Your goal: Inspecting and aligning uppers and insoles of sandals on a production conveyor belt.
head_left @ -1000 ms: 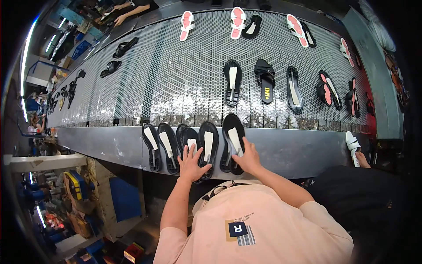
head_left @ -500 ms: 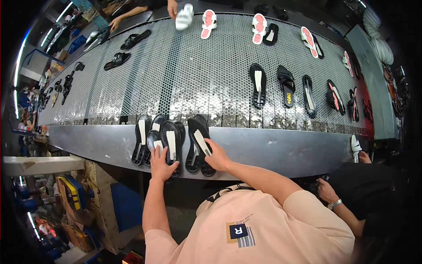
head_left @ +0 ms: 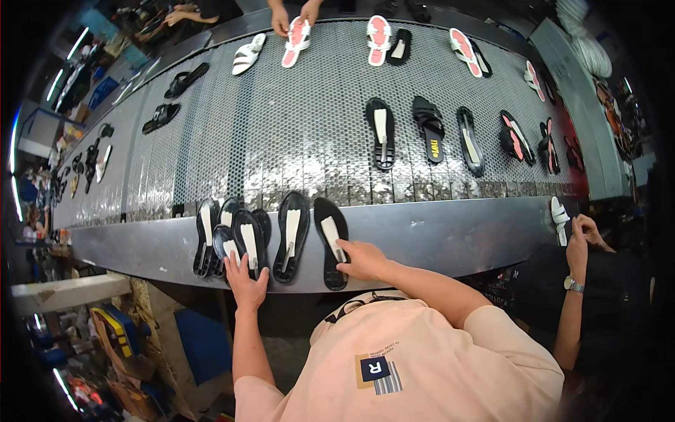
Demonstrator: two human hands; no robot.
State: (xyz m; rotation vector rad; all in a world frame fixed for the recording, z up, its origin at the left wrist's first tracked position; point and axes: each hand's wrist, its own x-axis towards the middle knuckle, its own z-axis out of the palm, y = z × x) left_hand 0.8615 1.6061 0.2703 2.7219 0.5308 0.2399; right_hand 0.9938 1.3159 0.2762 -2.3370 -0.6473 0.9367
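Observation:
My right hand (head_left: 364, 260) is closed on the edge of a black shoe sole (head_left: 330, 221) with a white strip down its middle. That sole sits over the metal ledge, apart from another black sole (head_left: 292, 225) to its left. My left hand (head_left: 246, 283) lies with fingers spread on the lower end of a black sole (head_left: 247, 235) in an overlapping cluster. Several more soles make up this cluster, including one at its left side (head_left: 204, 235); my fingers and the upper soles hide parts of them.
Beyond the metal ledge (head_left: 450, 235) runs a mesh conveyor (head_left: 295, 126). Black soles (head_left: 380, 133), black sandals (head_left: 427, 130) and white sandals with pink footbeds (head_left: 378, 41) lie on it. A co-worker's hands (head_left: 295, 21) touch a sandal across the belt; another person's hands (head_left: 583, 235) are at right by a white sandal (head_left: 559, 219).
My right hand has drawn its sole rightward, off the one it overlapped. Across the belt, a co-worker has put down a white sandal and now touches the neighbouring one. The view has shifted slightly.

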